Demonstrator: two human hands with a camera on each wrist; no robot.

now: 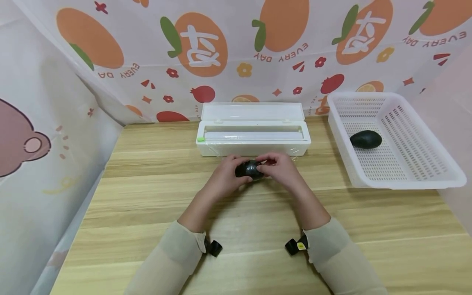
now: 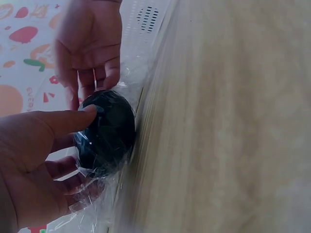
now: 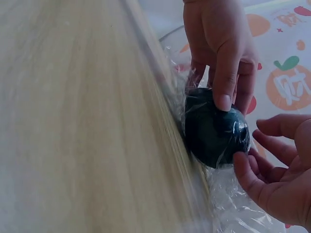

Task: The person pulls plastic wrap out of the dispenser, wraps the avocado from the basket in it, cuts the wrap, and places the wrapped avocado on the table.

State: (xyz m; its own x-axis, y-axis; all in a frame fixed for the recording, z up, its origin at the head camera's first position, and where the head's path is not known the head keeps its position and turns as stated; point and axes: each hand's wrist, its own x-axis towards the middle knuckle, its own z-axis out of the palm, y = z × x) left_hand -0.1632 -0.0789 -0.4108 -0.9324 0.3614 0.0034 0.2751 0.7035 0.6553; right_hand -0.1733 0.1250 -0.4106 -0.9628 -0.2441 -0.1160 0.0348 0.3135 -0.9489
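Two dark avocados point(image 1: 249, 169) point(image 1: 366, 139), one white basket point(image 1: 405, 180), one cling-film dispenser point(image 1: 253, 141), two hands point(image 1: 225, 174) point(image 1: 282, 167).

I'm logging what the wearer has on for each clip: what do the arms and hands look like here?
Both arms are in long, pale beige sleeves ending at the wrists. The left hand and right hand are bare, with no gloves. A small black camera is strapped under each wrist; the right one carries a yellow sticker.
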